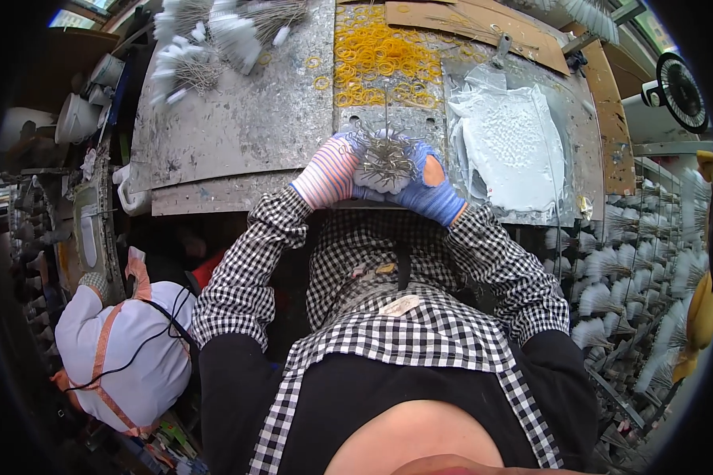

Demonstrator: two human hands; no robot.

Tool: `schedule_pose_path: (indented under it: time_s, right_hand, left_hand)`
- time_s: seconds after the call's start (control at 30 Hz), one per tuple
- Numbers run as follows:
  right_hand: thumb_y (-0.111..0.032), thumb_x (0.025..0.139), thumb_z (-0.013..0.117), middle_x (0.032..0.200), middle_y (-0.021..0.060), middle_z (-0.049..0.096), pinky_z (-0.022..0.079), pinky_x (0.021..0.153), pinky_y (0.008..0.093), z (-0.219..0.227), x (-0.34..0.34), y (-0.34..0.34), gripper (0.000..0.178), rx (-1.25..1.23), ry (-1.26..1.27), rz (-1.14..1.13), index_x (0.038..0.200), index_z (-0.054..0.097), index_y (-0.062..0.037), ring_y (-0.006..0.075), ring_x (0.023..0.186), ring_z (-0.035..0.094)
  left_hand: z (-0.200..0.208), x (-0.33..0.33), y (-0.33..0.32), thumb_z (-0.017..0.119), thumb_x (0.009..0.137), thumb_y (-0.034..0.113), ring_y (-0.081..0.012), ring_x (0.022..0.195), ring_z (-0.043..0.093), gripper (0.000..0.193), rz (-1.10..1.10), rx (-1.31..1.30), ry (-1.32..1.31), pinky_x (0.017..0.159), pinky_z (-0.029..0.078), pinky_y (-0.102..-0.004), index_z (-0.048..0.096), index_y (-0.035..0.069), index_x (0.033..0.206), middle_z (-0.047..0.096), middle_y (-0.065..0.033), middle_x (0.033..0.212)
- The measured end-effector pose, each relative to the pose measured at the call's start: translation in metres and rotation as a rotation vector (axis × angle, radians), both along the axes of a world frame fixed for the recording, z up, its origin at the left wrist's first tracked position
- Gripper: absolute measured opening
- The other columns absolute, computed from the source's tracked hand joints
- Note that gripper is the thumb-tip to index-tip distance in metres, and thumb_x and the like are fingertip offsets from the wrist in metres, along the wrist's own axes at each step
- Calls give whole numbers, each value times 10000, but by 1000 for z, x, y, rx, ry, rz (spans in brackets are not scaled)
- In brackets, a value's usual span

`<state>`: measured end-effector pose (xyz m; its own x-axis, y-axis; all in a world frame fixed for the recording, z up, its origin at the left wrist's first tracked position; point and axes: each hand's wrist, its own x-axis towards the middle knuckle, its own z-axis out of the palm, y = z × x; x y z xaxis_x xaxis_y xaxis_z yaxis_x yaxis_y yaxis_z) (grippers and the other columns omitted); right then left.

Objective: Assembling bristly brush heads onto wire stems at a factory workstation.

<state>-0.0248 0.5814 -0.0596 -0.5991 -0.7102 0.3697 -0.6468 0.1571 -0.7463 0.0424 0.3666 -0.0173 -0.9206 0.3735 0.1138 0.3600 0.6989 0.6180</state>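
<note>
Between my two gloved hands, at the table's near edge, is a bundle of thin metal wires (387,161) with looped and bent ends facing up. Pale white material shows beneath the wires; its form is mostly hidden. My left hand (329,171), in a pink-and-white striped glove, closes round the bundle's left side. From the right, my right hand (431,190) grips it in a blue striped glove with an opening on its back. Just beyond the hands lies a heap of yellow rubber bands (384,54). A spread of white paste (515,142) lies to the right of my right hand.
White-bristled wire brushes (206,51) are piled at the table's far left. A scraper (501,49) and cardboard (483,30) lie at the back right. Racks of brushes (618,277) and a fan (681,93) stand right. A person in white (135,348) is close on my left.
</note>
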Motion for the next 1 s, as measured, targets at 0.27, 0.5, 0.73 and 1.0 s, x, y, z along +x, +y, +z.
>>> schedule_pose_path:
  time_s: [0.27,0.5,0.73,1.0]
  right_hand:
    - [-354,639,917,1091,163,679,520,879,453,-13,7,18,735,94,56,26,1234,632,-31,372,1018,646]
    - [-407,628,922,1022,135,693,524,914,422,4,35,31,739,188,34,88,1213,634,-59,347,987,669]
    - [-243,742,922,1213,61,696,518,1003,332,9,93,53,756,76,-1256,170,1372,577,-9,129,1111,622]
    - [-212,836,850,1007,50,705,579,728,273,25,91,61,680,134,-1331,96,1403,534,-10,109,837,669]
  left_hand:
    - [-11,18,20,928,607,393,-384,1027,656,766,106,190,194,942,521,-439,630,75,1237,686,-151,1096]
    - [-22,73,37,873,778,156,-194,1151,657,706,253,617,-260,1021,508,-337,544,34,1390,681,-81,1253]
    - [-36,144,84,816,849,157,-98,877,683,510,610,1208,-848,739,571,-247,597,-4,1280,724,-47,1035]
    - [-26,139,84,811,827,150,-69,708,632,406,586,1161,-801,583,496,-208,640,17,1170,712,-17,918]
